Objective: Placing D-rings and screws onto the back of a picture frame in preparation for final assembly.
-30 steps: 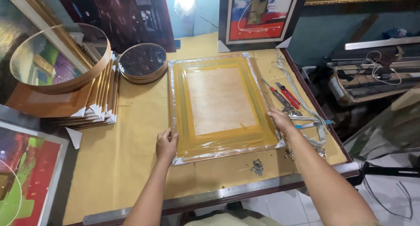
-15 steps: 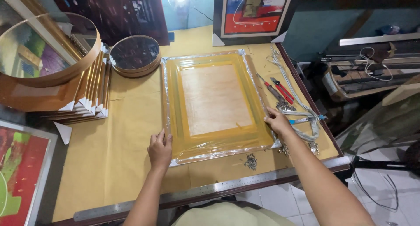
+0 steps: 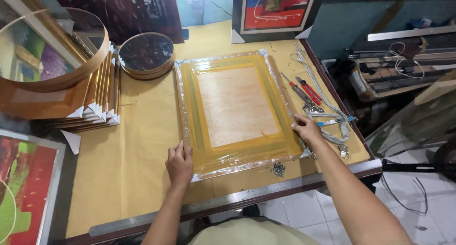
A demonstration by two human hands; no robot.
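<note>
With both the left hand [image 3: 179, 162] and right hand [image 3: 307, 129] pressing flat, open fingers on the plastic-wrapped yellow rectangular picture frame [image 3: 236, 108], a shove could scrape it over the small pile of dark screws [image 3: 277, 169] and tear the wrap

The colourful painting [image 3: 26, 188] is cut off by the left edge, and the small screws [image 3: 278, 169] are too tiny to count.
</note>
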